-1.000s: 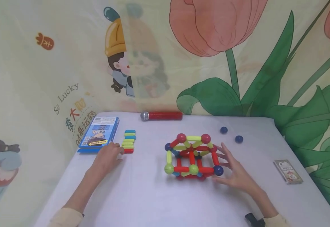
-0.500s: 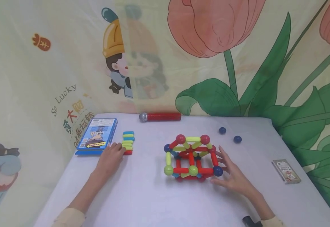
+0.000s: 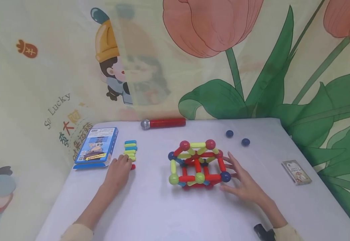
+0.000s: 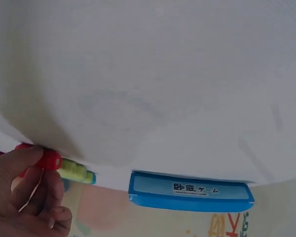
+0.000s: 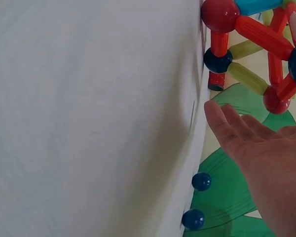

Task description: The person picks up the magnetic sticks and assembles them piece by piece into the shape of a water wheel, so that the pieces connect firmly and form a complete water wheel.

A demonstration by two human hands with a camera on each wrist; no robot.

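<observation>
Between thumb and fingertips my left hand (image 3: 118, 173) pinches a red magnetic stick (image 4: 51, 160), plain in the left wrist view. In the head view that stick shows only its end past the fingers. Just beyond it lies a row of yellow-green and blue magnetic sticks (image 3: 130, 148). A frame built of magnetic balls and sticks (image 3: 200, 178) stands mid-table, with red, blue and green balls at its corners. My right hand (image 3: 245, 187) is spread at the frame's right side, fingers fairly straight and thumb toward the front, fingertips close to its blue and red balls.
Two loose blue balls (image 3: 245, 142) lie behind the right hand. A blue box (image 3: 98, 145) sits at the left, a red microphone (image 3: 165, 123) along the back edge, and a small card box (image 3: 296, 172) at the right. A printed cloth hangs behind.
The left hand has closed on the red stick and drawn it slightly toward the person, widening its gap from the row. The right hand stays by the frame; the head view has shifted a little.
</observation>
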